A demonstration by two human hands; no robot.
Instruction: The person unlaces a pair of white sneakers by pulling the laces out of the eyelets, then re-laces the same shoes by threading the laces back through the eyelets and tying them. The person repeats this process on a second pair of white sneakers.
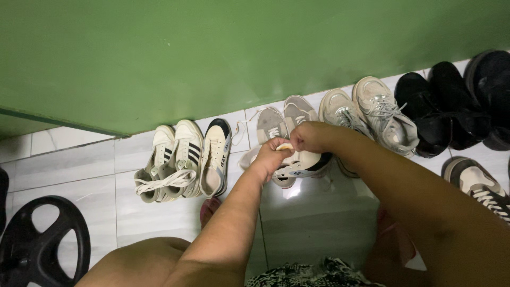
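Lacing step, as I judge it: my left hand point(273, 154) and right hand point(308, 137) pinch the laces of the cream sneaker point(300, 162) on the tiled floor point(313, 218) by the green wall point(212, 58); next, a steady pull.

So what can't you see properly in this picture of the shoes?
Head view only:
- White shoe: its top is covered by the left hand and right hand.
- What the fingers pinch: too small to tell.
- Black round object: cut off by the left and bottom edges.
- Black shoes: cut by the right edge, too dark for detail.
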